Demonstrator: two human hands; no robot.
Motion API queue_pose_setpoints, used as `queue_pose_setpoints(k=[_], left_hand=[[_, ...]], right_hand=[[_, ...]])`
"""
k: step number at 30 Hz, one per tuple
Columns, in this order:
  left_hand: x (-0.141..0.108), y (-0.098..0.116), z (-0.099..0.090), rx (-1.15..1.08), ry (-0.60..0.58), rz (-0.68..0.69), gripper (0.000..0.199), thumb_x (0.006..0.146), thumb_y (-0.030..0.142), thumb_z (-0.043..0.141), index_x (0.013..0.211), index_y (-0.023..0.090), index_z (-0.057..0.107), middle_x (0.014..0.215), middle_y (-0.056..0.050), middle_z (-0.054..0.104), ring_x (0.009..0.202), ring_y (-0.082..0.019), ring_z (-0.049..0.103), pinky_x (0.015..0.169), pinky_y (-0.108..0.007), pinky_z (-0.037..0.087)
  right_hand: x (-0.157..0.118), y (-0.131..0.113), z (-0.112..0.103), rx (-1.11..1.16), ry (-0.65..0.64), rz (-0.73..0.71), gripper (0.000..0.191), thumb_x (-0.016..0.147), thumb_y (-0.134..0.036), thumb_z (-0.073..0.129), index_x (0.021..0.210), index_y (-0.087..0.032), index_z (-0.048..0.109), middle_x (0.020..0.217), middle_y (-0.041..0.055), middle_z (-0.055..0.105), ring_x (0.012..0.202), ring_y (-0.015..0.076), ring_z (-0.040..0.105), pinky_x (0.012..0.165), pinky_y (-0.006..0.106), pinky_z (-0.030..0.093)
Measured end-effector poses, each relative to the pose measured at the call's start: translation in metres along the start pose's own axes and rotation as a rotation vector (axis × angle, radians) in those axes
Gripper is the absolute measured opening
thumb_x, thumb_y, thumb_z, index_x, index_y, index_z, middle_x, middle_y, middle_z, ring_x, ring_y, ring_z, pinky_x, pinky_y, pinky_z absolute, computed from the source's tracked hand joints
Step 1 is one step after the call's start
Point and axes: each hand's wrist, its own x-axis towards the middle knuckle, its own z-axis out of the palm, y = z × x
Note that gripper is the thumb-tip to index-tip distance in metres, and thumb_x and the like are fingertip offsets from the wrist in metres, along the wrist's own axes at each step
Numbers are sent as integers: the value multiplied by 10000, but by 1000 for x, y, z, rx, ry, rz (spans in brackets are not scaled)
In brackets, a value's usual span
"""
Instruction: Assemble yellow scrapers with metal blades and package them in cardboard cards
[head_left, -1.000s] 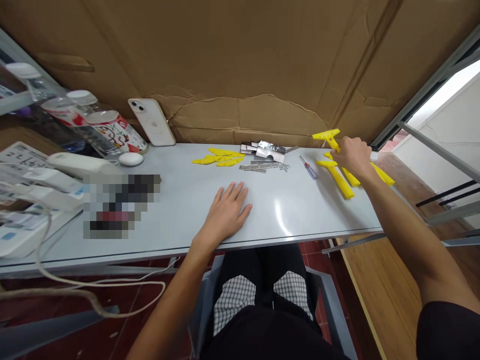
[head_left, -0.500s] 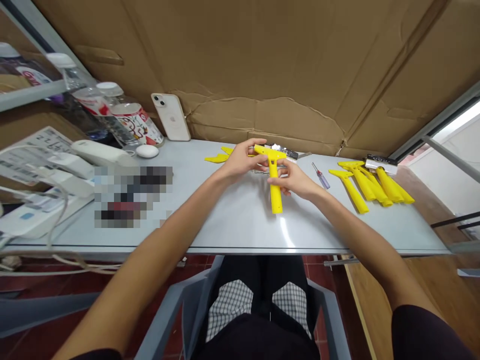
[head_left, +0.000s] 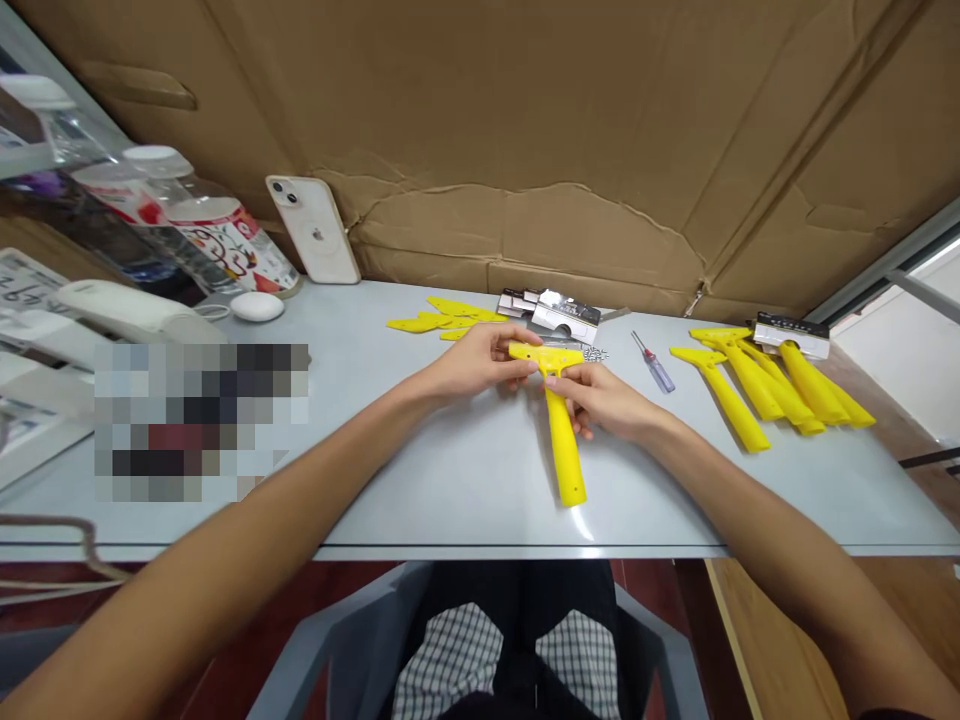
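A yellow T-shaped scraper handle (head_left: 565, 450) is between my hands above the table, its shaft pointing toward the front edge. My left hand (head_left: 484, 360) grips the left end of its wide head. My right hand (head_left: 600, 398) holds it just below the head, thumb on the neck. Behind my hands lie flat yellow pieces (head_left: 450, 316), black-and-white packets (head_left: 562, 316) and a small heap of screws (head_left: 596, 354). A screwdriver with a clear handle (head_left: 657, 370) rests to the right of my right hand.
Several yellow handles (head_left: 739, 400) lie at the right, beside another packet (head_left: 793, 334). At the left are a leaning phone (head_left: 315, 232), bottles (head_left: 232, 245), a white oval object (head_left: 257, 306) and a blurred patch. Cardboard (head_left: 480, 110) stands behind the table (head_left: 450, 480).
The view has shifted closer to the table. Both hands and the yellow handle have come lower and nearer, uncovering the packets and screws behind them. Both hands still hold the handle.
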Motion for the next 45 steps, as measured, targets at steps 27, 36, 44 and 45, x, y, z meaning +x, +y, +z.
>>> queue_pose_setpoints(k=[27, 36, 44, 45], left_hand=[[6, -7, -22, 317, 221, 56, 361, 871, 462, 816, 1089, 174, 800, 1072, -108, 808, 826, -206, 730, 715, -322, 583], [12, -23, -58, 720, 567, 140, 341, 953, 303, 644, 1248, 189, 772, 1059, -68, 817, 859, -199, 716, 903, -334, 564], [9, -26, -20, 848, 145, 210, 417, 1017, 450, 596, 1250, 174, 805, 1058, -101, 831, 817, -225, 727, 831, -356, 541], [8, -24, -16, 849, 123, 212, 420, 1036, 449, 564, 1241, 177, 809, 1052, -100, 832, 849, -235, 735, 841, -358, 538]], right_hand=[[2, -14, -21, 214, 158, -101, 388, 742, -474, 990, 869, -178, 774, 822, 67, 745, 689, 146, 645, 563, 276, 573], [4, -12, -29, 239, 198, -130, 366, 779, -450, 987, 919, -164, 807, 873, 80, 776, 744, 154, 703, 720, 303, 664], [6, -7, -26, 139, 65, 8, 371, 729, -395, 1018, 936, -166, 812, 878, 105, 818, 735, 182, 747, 722, 327, 692], [5, -7, -25, 120, 48, 27, 377, 718, -395, 1023, 926, -170, 805, 870, 105, 821, 721, 185, 748, 715, 335, 690]])
